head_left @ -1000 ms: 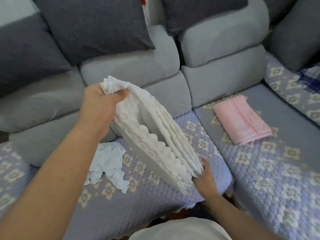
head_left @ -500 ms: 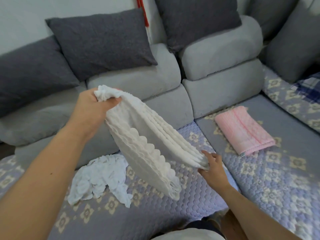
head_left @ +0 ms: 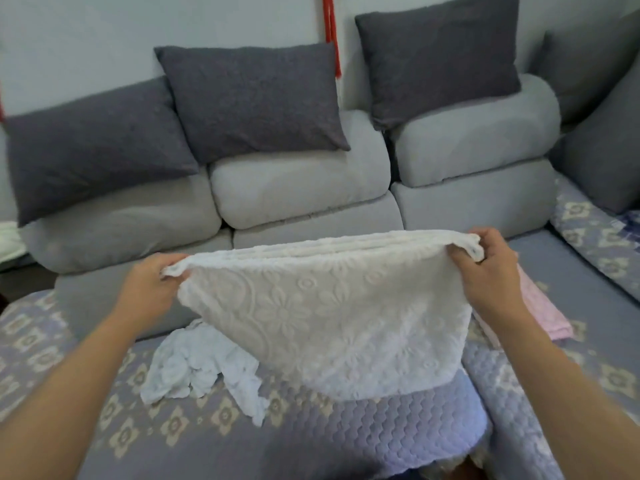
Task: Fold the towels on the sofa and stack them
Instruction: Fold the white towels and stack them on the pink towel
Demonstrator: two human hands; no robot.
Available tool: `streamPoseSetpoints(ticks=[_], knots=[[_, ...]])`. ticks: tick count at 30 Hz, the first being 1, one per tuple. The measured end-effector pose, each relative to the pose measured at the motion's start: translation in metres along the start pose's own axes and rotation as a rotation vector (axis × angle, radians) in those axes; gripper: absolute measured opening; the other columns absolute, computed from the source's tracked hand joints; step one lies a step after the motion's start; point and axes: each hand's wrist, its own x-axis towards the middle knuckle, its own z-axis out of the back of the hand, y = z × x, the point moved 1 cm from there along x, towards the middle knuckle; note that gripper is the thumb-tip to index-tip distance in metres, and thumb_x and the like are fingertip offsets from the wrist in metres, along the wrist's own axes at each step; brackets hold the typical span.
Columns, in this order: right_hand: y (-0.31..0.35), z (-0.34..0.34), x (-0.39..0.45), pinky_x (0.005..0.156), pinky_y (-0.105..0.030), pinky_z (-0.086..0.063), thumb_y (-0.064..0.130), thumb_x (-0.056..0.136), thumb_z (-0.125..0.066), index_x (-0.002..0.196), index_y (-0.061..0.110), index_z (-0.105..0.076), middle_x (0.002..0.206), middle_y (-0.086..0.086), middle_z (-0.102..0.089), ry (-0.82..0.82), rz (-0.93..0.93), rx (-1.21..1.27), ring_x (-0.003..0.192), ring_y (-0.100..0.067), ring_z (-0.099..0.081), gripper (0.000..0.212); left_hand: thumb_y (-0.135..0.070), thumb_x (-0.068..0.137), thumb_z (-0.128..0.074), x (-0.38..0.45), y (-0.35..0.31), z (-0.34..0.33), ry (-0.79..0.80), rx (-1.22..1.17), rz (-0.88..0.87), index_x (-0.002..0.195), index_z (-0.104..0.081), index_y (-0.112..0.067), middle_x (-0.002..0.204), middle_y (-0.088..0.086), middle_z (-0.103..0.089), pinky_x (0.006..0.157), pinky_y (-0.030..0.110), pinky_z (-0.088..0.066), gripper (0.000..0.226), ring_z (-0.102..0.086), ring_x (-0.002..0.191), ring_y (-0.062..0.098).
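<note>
Both hands, left [head_left: 149, 289] and right [head_left: 485, 271], are gripping the white towel [head_left: 322, 313], hiding a pink towel [head_left: 543, 306] at 3 o'clock. A crumpled towel [head_left: 201, 365] is lying at 7 o'clock. The right hand has risen from the lower corner.

Both forearms reach forward, bare. The left hand [head_left: 149, 285] and right hand [head_left: 485, 268] are raised level, well apart, each with fingers curled, pinching a corner of white embossed cloth [head_left: 329, 313].

You hold the white embossed floral towel [head_left: 332, 317] stretched between your left hand [head_left: 149, 289] at nine o'clock and right hand [head_left: 488, 271] at three. Beneath it at seven, the crumpled white towel [head_left: 197, 368] lies on the quilted sofa cover [head_left: 207, 445]. The folded pink towel [head_left: 547, 313] sits behind your right forearm at four.
</note>
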Motion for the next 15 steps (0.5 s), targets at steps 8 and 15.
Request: streamPoseSetpoints(ticks=[8,15], knots=[[0.033,0.005,0.041,0.077,-0.03,-0.042,0.018,0.096,-0.064,0.111,0.008,-0.069,0.095,-0.006,-0.065,0.103,0.11,-0.369,0.093,-0.026,-0.061,0.019,-0.018,0.095,-0.064,0.01,0.004,-0.028,-0.081,-0.043,0.105,0.097,-0.073,-0.005,0.094,0.019,-0.07,0.071,0.033,-0.04,0.016,-0.062,0.086,0.031],[0.068,0.021,0.054,0.073,-0.029,-0.039,0.022,0.095,-0.062,0.109,0.01,-0.062,0.096,-0.003,-0.062,-0.268,0.161,-0.196,0.086,-0.017,-0.055,0.019,-0.008,0.093,-0.058,0.02,-0.044,-0.002,-0.43,-0.283,-0.042,0.104,-0.071,-0.017,0.092,-0.001,-0.069,0.077,0.024,-0.048,0.02,-0.062,0.084,0.009]])
